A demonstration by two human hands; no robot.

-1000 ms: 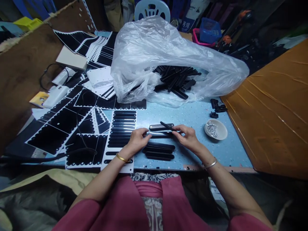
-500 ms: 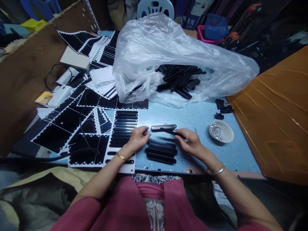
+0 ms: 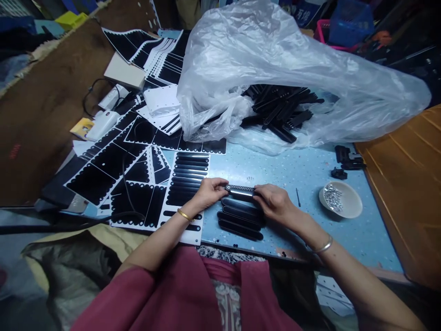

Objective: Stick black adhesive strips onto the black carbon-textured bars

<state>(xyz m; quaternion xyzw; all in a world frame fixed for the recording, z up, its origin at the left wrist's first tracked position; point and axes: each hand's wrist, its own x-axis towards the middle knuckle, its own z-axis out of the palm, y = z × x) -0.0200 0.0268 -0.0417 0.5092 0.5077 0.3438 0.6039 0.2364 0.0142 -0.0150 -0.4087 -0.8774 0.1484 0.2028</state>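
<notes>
A long, round-ended black handle piece with a diamond-textured face lies between my hands, just above the blue tabletop. My left hand pinches its left end with thumb and fingertips. At the right end, my right hand closes on the same piece. A smooth, glossy strip shows along the piece's near side; whether it is a separate part I cannot tell. Nearer to me lie several flat black strips with rounded ends, side by side. A sheet of black stickers is left of my left hand.
A clear plastic bag holding many black parts spreads over the back. At right are a white bowl of small metal pieces, black clips and a thin dark pin. Sticker sheets cover the left. Brown panels flank the table.
My right hand has moved left onto the textured handle piece, and my left hand has taken its other end. The dark strip earlier in my right hand no longer shows separately. The view has shifted.
</notes>
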